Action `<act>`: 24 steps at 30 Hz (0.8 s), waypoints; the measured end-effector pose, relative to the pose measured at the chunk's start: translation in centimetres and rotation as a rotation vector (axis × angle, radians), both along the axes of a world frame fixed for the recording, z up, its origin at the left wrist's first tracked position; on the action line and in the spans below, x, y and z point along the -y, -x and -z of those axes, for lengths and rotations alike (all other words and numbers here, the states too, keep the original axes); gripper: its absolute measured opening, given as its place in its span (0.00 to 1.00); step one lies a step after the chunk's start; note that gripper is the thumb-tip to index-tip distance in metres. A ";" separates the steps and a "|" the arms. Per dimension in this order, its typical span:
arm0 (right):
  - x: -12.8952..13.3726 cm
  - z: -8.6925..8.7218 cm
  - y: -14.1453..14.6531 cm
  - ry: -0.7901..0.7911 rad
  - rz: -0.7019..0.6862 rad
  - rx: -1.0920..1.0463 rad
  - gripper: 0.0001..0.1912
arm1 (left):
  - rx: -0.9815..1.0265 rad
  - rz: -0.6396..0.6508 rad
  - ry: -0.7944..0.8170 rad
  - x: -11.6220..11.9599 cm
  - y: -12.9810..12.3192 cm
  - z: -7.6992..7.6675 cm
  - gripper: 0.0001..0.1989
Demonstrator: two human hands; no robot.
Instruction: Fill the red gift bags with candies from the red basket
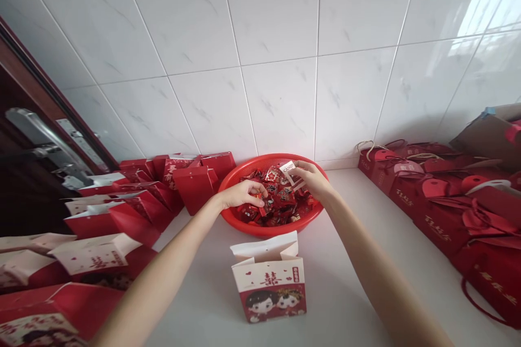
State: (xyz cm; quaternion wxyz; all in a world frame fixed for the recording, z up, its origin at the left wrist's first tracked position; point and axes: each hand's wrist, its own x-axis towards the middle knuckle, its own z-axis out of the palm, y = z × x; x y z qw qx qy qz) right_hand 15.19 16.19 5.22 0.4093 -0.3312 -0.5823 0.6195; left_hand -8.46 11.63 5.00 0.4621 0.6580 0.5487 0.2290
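Observation:
A red plastic basket [228,216] heaped with small wrapped candies [285,195] stands against the tiled wall. My left hand [243,194] reaches over its left side, fingers closed on a candy in a red-orange wrapper [258,191]. Over the basket's right side, my right hand [308,178] pinches a white-and-red packet [287,168] that reads "CANDY". In front of the basket stands an open paper gift bag [269,282], cream and red with two cartoon figures; its inside bottom is hidden from me.
Several red and cream paper bags [134,211] stand in rows at the left. Red gift boxes with cord handles [431,211] line the right side, beside a cardboard box [484,133]. A dark door with a metal handle [44,130] is at far left.

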 end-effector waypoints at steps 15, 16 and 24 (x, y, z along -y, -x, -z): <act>-0.4 0.5 0.0 -0.005 0.000 -0.035 0.11 | -0.140 -0.195 -0.211 -0.8 0.5 0.8 0.21; -0.4 0.6 0.0 -0.005 0.004 -0.032 0.11 | -0.193 -0.205 -0.231 -0.9 0.5 0.9 0.20; -0.6 0.8 0.0 -0.015 0.007 -0.051 0.09 | -0.440 0.031 -0.501 0.0 -0.9 0.6 0.17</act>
